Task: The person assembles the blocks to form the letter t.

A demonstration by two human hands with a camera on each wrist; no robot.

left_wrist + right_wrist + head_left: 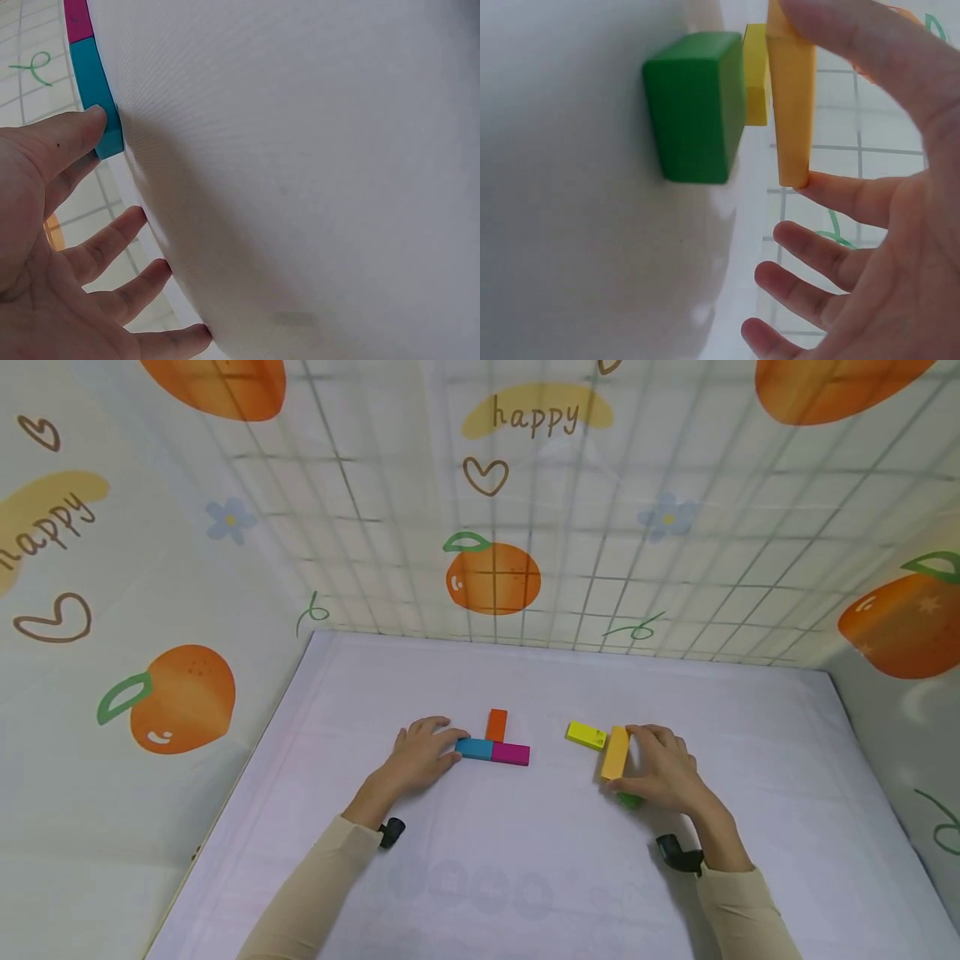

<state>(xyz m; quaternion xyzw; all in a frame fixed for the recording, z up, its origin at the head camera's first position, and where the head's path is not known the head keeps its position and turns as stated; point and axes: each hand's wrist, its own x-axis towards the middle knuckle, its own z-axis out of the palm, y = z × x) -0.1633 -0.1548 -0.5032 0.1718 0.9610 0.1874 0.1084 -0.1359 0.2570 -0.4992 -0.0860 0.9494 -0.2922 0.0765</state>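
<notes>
My left hand [420, 756] pinches the left end of a blue block [474, 749] between thumb and index finger; the other fingers are spread towards the table. A magenta block [512, 753] lies end to end with the blue one, and an orange-red block [497, 725] stands off behind their joint, forming a T. My right hand [663, 768] grips a yellow-orange block [615, 752] by its two ends, and in the right wrist view that block is raised off the table. Under the right hand lies a green block [694, 109], mostly hidden in the head view. A bright yellow block [586, 735] lies just left of the held block.
A white cloth covers the table [487, 852]. Patterned fabric walls [390, 527] with printed oranges rise at the back and both sides. A black wrist camera [678, 854] is on the right wrist, another black camera [392, 832] on the left.
</notes>
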